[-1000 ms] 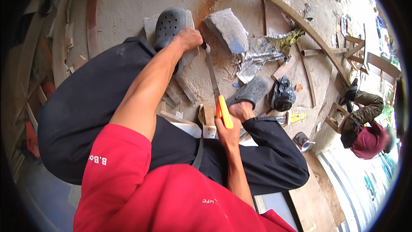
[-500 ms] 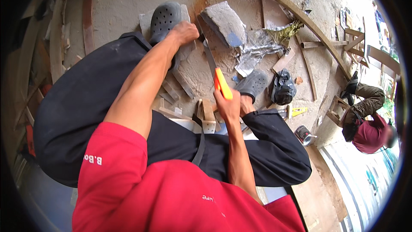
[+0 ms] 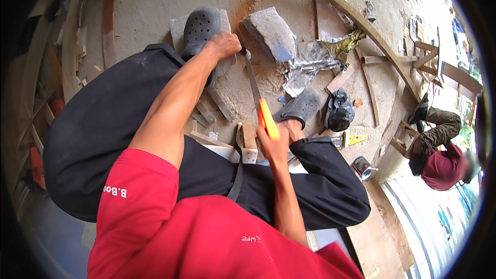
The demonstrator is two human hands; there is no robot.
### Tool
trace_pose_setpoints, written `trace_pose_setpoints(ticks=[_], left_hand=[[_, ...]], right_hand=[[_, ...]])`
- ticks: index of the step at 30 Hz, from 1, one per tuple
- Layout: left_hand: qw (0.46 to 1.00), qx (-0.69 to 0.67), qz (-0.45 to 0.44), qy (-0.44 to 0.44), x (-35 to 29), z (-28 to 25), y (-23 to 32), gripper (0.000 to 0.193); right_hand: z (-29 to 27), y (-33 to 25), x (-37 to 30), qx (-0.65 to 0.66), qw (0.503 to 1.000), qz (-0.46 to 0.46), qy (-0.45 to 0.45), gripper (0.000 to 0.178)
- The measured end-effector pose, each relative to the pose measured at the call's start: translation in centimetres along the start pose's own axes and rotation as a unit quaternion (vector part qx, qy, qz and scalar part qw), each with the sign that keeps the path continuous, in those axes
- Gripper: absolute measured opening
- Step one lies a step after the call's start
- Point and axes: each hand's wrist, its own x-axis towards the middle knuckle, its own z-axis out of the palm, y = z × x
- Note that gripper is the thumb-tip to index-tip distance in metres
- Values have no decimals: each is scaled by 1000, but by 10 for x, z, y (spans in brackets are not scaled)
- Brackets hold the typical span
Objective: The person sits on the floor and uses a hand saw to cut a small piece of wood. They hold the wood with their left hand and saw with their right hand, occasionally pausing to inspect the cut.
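Observation:
My right hand is closed around the yellow-orange handle of a hand saw. Its narrow blade points away from me, past my left fist. My left hand is closed beside the blade's far part, just right of my grey clog. Something small and dark shows at its knuckles, but what the fingers hold is hidden. That clog rests on a pale block. Right of the blade lies a rough grey concrete block, with reddish-brown dust on the floor nearby.
A crumpled silver sheet and black plastic bag lie on the right. Wood offcuts sit before my legs. A long curved strip crosses the floor. An open can stands beside my knee. Another person sits far right.
My right hand has drawn the saw back toward me. The left hand stays closed at the same spot by the clog. The whole view has shifted slightly.

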Motion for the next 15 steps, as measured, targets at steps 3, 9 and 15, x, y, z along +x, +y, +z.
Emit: trace_pose_setpoints(ticks=[3, 9, 15], left_hand=[[1000, -4, 8, 5, 4, -17, 2, 15], [1000, -20, 0, 0, 1, 6, 0, 15], [999, -18, 5, -31, -2, -4, 3, 16]], right_hand=[[15, 2, 44, -10, 1000, 25, 3, 25], [-2, -1, 8, -35, 998, -53, 2, 26], [8, -8, -4, -5, 999, -43, 25, 26]])
